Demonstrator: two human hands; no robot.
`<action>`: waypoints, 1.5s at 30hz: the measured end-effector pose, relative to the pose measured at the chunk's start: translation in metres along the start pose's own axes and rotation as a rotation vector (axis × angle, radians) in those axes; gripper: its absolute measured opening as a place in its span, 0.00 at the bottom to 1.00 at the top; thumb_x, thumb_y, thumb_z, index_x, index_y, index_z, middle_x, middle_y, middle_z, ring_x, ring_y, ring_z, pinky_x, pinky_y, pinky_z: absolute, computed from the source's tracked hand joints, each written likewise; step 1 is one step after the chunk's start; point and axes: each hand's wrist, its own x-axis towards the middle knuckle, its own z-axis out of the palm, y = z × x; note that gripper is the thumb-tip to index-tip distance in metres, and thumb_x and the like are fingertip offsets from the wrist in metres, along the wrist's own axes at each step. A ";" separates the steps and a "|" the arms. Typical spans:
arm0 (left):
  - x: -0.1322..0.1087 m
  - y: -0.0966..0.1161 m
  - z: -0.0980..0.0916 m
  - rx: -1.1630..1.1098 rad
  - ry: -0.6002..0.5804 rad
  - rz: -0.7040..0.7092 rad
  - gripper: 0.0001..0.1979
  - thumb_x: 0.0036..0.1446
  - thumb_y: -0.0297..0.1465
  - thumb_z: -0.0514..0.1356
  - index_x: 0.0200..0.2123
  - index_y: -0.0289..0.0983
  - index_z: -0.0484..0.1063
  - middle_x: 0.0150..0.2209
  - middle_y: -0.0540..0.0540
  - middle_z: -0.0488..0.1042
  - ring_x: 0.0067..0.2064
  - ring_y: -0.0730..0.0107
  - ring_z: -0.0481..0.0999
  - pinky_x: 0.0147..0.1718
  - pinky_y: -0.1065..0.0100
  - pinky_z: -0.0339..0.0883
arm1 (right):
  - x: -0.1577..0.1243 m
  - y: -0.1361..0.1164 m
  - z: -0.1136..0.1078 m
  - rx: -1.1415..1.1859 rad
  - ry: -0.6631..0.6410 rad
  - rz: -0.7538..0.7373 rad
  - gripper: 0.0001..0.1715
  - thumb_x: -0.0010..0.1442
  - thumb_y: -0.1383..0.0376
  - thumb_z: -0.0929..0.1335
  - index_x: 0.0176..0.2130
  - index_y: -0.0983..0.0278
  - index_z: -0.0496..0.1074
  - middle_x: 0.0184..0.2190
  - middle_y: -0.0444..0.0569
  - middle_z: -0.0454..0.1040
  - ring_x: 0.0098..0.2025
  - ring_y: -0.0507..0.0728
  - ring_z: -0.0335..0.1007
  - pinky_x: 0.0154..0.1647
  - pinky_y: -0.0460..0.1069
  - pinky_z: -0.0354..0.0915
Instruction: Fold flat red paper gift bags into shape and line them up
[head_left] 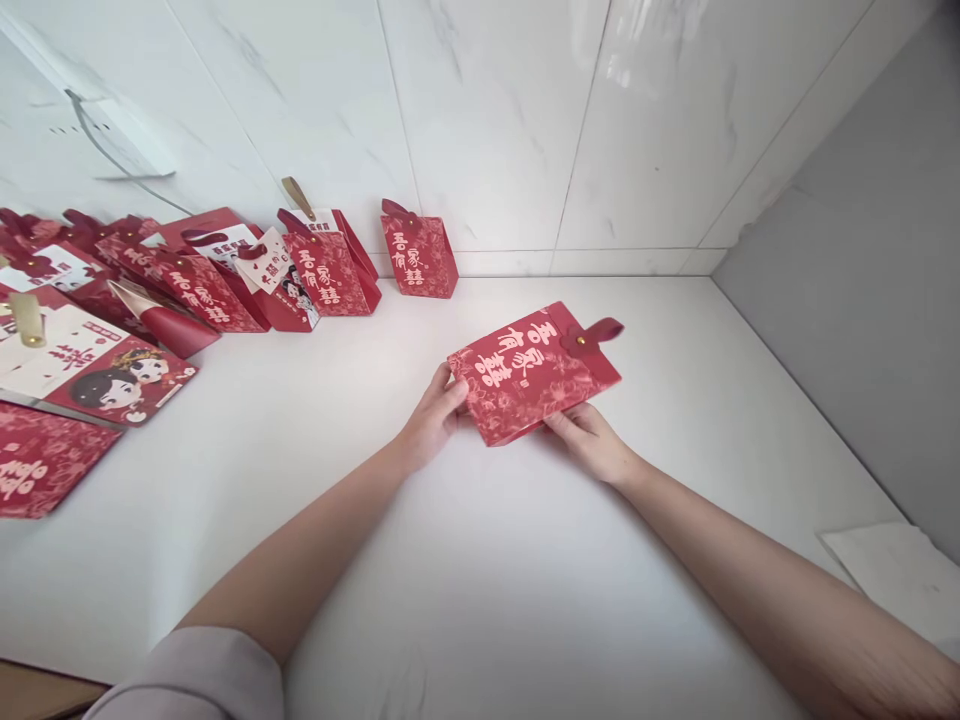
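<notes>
A red gift box [525, 375] with pale Chinese characters and a dark red ribbon loop is held tilted above the white table, its ribbon end pointing right. My left hand [439, 418] grips its lower left end, thumb on the printed face. At the lower right edge, my right hand [589, 440] holds the box with the thumb along the edge and the other fingers hidden beneath. The ribbon loop [604, 330] is fastened by a small gold stud near the flap.
Several red gift boxes crowd the left side, among them a box with two cartoon faces [127, 385]. One similar box [420, 258] stands by the tiled wall [495, 120]. A white sheet [896, 570] lies at the right. A cable [112, 155] hangs at the upper left.
</notes>
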 end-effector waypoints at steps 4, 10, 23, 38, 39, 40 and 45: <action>0.004 0.002 -0.006 -0.003 -0.041 -0.043 0.27 0.59 0.51 0.61 0.54 0.39 0.73 0.54 0.39 0.77 0.52 0.54 0.77 0.50 0.54 0.73 | 0.004 0.002 -0.002 0.130 0.065 0.081 0.32 0.65 0.40 0.63 0.39 0.63 0.81 0.41 0.50 0.83 0.45 0.62 0.77 0.56 0.56 0.68; 0.003 0.000 -0.010 0.044 -0.170 -0.050 0.19 0.59 0.43 0.64 0.46 0.36 0.80 0.49 0.40 0.80 0.51 0.53 0.79 0.52 0.55 0.71 | 0.006 -0.003 -0.002 0.150 0.119 0.078 0.33 0.60 0.37 0.66 0.38 0.62 0.81 0.40 0.49 0.83 0.43 0.60 0.77 0.52 0.55 0.69; 0.003 0.001 -0.007 0.128 -0.128 -0.077 0.19 0.57 0.47 0.65 0.37 0.35 0.82 0.44 0.41 0.82 0.52 0.50 0.78 0.49 0.61 0.72 | 0.008 -0.001 -0.001 0.176 0.112 0.111 0.34 0.60 0.37 0.66 0.42 0.62 0.80 0.40 0.49 0.83 0.44 0.63 0.77 0.51 0.57 0.70; 0.002 0.007 0.004 0.128 0.040 -0.054 0.25 0.52 0.47 0.68 0.46 0.35 0.79 0.49 0.38 0.80 0.54 0.48 0.78 0.55 0.53 0.67 | 0.016 -0.002 0.005 0.304 0.367 0.045 0.30 0.64 0.39 0.62 0.52 0.56 0.68 0.46 0.48 0.79 0.41 0.59 0.76 0.45 0.55 0.70; 0.003 0.006 0.007 0.125 0.074 -0.042 0.24 0.51 0.47 0.68 0.44 0.35 0.79 0.48 0.38 0.81 0.52 0.49 0.78 0.54 0.54 0.68 | 0.015 -0.002 0.005 0.320 0.393 0.043 0.30 0.64 0.39 0.61 0.54 0.54 0.65 0.48 0.48 0.78 0.40 0.58 0.76 0.44 0.54 0.71; 0.004 0.005 0.010 0.113 0.109 -0.033 0.23 0.51 0.47 0.69 0.42 0.35 0.79 0.46 0.39 0.81 0.51 0.49 0.79 0.52 0.55 0.69 | 0.015 -0.004 0.005 0.330 0.409 0.042 0.30 0.64 0.39 0.62 0.55 0.54 0.64 0.49 0.48 0.78 0.40 0.57 0.76 0.44 0.54 0.71; 0.025 -0.002 0.030 -0.161 0.370 0.054 0.20 0.47 0.42 0.70 0.37 0.33 0.76 0.41 0.41 0.80 0.45 0.58 0.79 0.47 0.61 0.69 | 0.031 -0.013 0.018 0.317 0.442 0.025 0.28 0.62 0.42 0.66 0.48 0.60 0.72 0.52 0.50 0.77 0.53 0.59 0.72 0.54 0.53 0.66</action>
